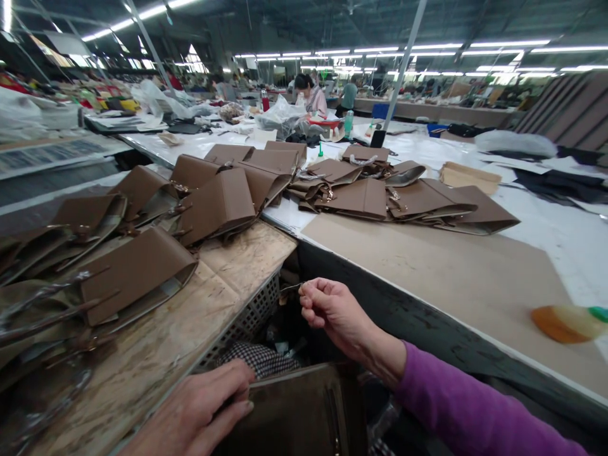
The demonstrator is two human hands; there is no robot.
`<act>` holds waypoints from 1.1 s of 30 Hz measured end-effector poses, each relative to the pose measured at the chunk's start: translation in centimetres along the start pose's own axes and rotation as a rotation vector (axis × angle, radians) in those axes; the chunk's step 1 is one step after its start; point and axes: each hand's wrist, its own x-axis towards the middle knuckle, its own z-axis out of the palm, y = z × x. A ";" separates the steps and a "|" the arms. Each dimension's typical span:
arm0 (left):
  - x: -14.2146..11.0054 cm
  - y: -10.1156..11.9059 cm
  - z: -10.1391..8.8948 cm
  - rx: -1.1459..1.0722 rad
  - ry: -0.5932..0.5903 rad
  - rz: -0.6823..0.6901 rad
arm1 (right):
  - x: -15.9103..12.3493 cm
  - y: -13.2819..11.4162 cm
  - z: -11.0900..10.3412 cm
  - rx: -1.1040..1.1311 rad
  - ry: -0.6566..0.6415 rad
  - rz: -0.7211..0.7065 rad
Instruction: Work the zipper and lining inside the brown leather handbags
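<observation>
At the bottom of the head view, my left hand (204, 405) grips the left upper edge of a dark brown handbag (294, 411), its thumb on the near face and its fingers bent over the edge. The bag's lower part runs out of the picture. Above it, my right hand (337, 313), in a purple sleeve, is raised with thumb and forefinger pinched together. A thin pale thread (289, 288) sticks out to the left from that pinch. Black-and-white checked cloth (259, 360) shows just behind the bag.
Brown handbags (137, 272) lie heaped on the worn wooden table (213, 304) at left; more bags (356, 197) lie on the white table ahead. A plastic basket (254, 310) stands in the gap between tables. An amber bottle (567, 323) lies at right. A person (316, 101) sits farther back.
</observation>
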 end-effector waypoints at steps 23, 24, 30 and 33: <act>-2.9 1.3 0.3 0.329 0.137 0.146 | 1.8 1.3 3.5 -1.103 -0.918 0.018; -3.0 1.2 0.4 0.330 0.133 0.157 | 1.7 1.2 4.1 -1.188 -0.982 -0.031; -3.3 1.2 0.4 0.272 0.155 0.221 | 0.9 0.9 7.8 -1.726 -1.433 -0.520; -3.7 0.7 0.4 0.255 0.151 0.277 | 1.2 2.1 8.6 -1.619 -1.545 -0.501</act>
